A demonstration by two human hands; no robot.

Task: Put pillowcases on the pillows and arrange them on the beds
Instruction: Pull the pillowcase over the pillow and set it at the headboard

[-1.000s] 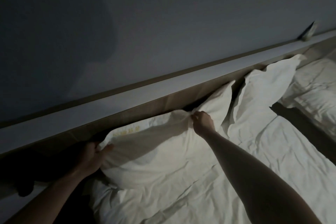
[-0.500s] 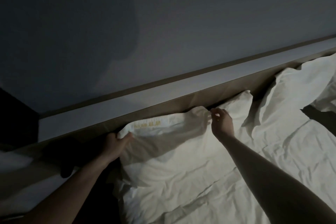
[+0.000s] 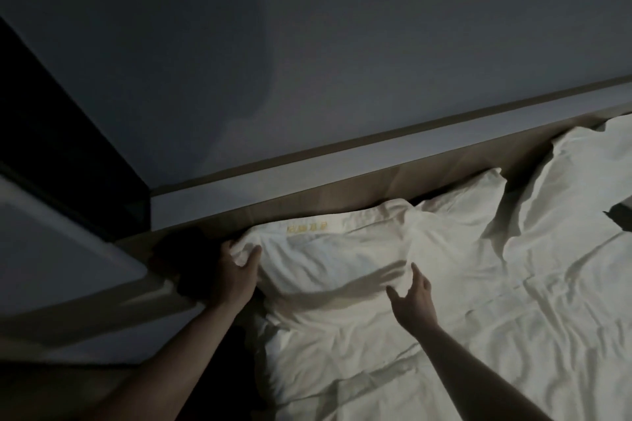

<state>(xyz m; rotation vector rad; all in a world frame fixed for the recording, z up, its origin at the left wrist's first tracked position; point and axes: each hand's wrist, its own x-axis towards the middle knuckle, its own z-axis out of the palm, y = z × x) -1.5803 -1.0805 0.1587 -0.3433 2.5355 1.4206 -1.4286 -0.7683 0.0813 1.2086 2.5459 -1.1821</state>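
A white cased pillow (image 3: 342, 249) with small gold lettering near its top edge lies at the head of the bed, against the wooden headboard (image 3: 342, 195). My left hand (image 3: 236, 270) grips the pillow's left corner. My right hand (image 3: 413, 301) hovers open over the pillow's lower right part, fingers spread, holding nothing. A second white pillow (image 3: 574, 191) leans on the headboard to the right. The room is dim.
The white crumpled bed sheet (image 3: 478, 352) fills the lower right. A pale ledge (image 3: 376, 161) runs along the top of the headboard under a grey wall. A pale bedside surface (image 3: 61, 260) sits at the left, with a dark gap beside the bed.
My right hand has let go of the pillow's top edge and drawn back toward me, now open. The view has swung left. The pillow lies flatter against the headboard.
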